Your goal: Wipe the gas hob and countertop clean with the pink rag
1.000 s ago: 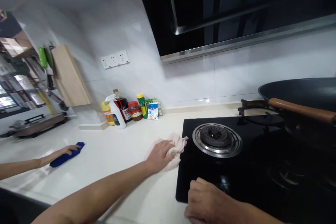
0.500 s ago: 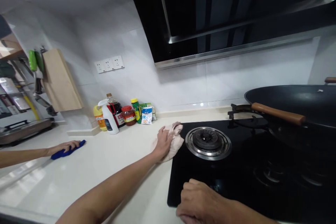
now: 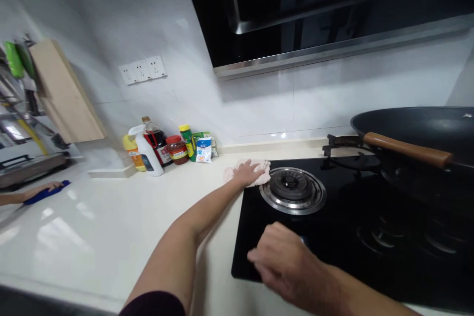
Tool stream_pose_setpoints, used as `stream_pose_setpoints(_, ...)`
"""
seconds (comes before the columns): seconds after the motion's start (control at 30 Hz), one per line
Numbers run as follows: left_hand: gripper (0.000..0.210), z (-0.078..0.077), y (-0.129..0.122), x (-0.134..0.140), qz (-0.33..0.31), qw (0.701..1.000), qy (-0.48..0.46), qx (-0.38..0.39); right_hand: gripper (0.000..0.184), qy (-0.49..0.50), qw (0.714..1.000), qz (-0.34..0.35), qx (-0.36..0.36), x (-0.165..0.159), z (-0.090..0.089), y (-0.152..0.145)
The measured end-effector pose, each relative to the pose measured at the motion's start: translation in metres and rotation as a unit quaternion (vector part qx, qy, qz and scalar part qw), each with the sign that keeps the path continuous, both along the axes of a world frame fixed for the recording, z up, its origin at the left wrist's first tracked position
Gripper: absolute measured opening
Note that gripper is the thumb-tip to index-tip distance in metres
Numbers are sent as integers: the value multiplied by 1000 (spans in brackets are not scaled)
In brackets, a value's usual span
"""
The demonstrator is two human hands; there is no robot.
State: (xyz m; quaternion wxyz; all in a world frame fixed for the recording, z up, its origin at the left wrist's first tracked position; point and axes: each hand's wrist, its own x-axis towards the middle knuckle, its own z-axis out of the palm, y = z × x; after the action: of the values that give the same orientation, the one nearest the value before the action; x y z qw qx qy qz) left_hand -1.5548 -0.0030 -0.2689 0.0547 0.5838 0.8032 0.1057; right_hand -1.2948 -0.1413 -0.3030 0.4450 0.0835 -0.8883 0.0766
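Observation:
At the back left corner of the black gas stove [image 3: 255, 227], my left hand [image 3: 247, 174] presses a pale pink cloth [image 3: 263, 172] down. Its fingers spread over the cloth, which lies partly on the white counter and partly on the stove's edge. A metal-ringed burner [image 3: 292, 190] is just right of the cloth. My right hand [image 3: 283, 259] hovers over the stove's front left part, curled closed and slightly blurred, with no object visible in it.
A dark wok [image 3: 414, 126] with a wooden handle rests on the right burner. Along the wall stand a white spray bottle [image 3: 148, 153], a red-lidded jar [image 3: 177, 150] and several other condiments. The range hood [image 3: 296, 49] hangs above. At far left, another person's hand [image 3: 46, 187] holds a blue cloth [image 3: 44, 195].
My left hand has slid the cloth toward the back wall, spreading it flatter. My right hand has risen slightly, still curled. The other person's hand and blue cloth have shifted left as the view turned.

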Motion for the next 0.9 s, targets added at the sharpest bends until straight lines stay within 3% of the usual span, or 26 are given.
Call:
stream_pose_setpoints(0.1, 77, -9, -47, 17, -28, 1000, 2, -5, 18, 85, 995, -37, -24, 4, 8, 17)
stream_pose_setpoints(0.3, 74, -19, -166, 62, -67, 998, -14, -7, 20, 122, 983, -135, -28, 13, 16, 53)
stream_pose_setpoints(0.43, 69, -19, -235, 87, -93, 995, -43, -8, 30, 101, 966, -233, -54, 21, 18, 65)
stream_pose_setpoints(0.57, 72, -19, -284, 100, -131, 990, -57, 2, 34, 32, 948, -315, -45, 24, 22, 64)
stream_pose_setpoints(0.67, 82, -16, -308, 91, -165, 980, -105, 15, 33, -58, 947, -312, -46, 22, 26, 42)
stream_pose_setpoints(0.77, 87, -10, -326, 62, -168, 972, -143, 78, 36, -155, 953, -250, -73, 14, 26, 2)
stream_pose_setpoints(0.83, 74, -7, -337, 34, -119, 976, -119, 136, 49, -238, 944, -210, -94, 2, 24, -27)
stream_pose_setpoints(0.9, 57, -9, -349, 3, -42, 984, -74, 159, 71, -332, 917, -187, -119, -16, 21, -53)
